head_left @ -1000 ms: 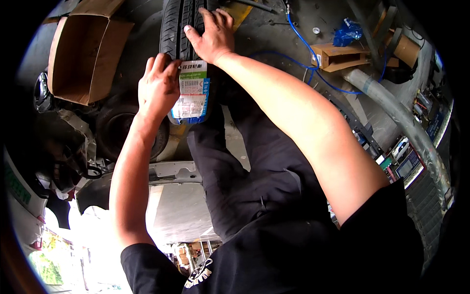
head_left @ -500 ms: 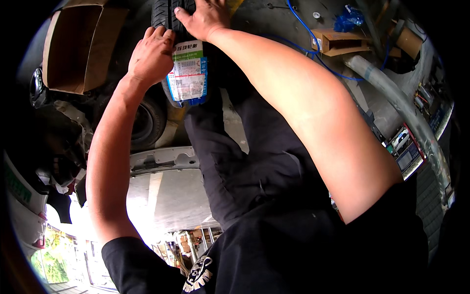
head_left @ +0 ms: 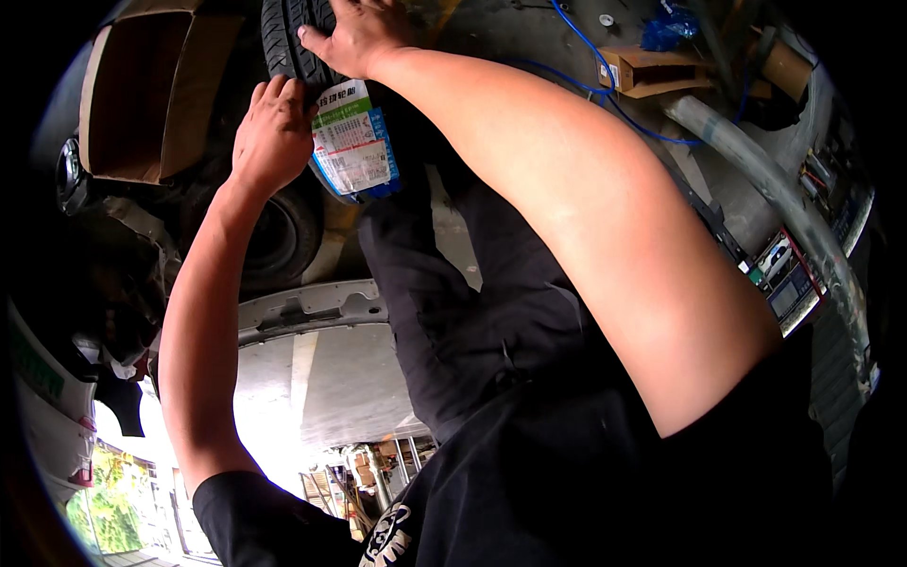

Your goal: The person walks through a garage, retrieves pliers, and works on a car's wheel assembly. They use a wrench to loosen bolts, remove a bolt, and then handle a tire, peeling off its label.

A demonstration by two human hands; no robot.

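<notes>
Up at the top edge stands a black tire (head_left: 285,38), its tread facing me and tilted so its upper part leans left. A white, green and blue paper label (head_left: 354,151) is stuck along the lower tread. My left hand (head_left: 271,132) has its fingers curled over the tire's left side, just above the label. Higher up, my right hand (head_left: 367,40) grips the tread from the right, thumb stretched across the grooves; its fingertips are partly cut off by the picture's edge. The tire's bottom rests in front of my black trousers (head_left: 472,331).
An open cardboard box (head_left: 132,104) is at the upper left, with a mounted wheel (head_left: 293,236) below it. On the right lie a small cardboard box (head_left: 657,71), a blue hose (head_left: 652,138), blue plastic (head_left: 671,28) and a thick grey pipe (head_left: 756,156).
The tire's upper part has swung left, and both my hands have moved left with it. The label has tilted along with the tread. Both hands keep contact with the tire.
</notes>
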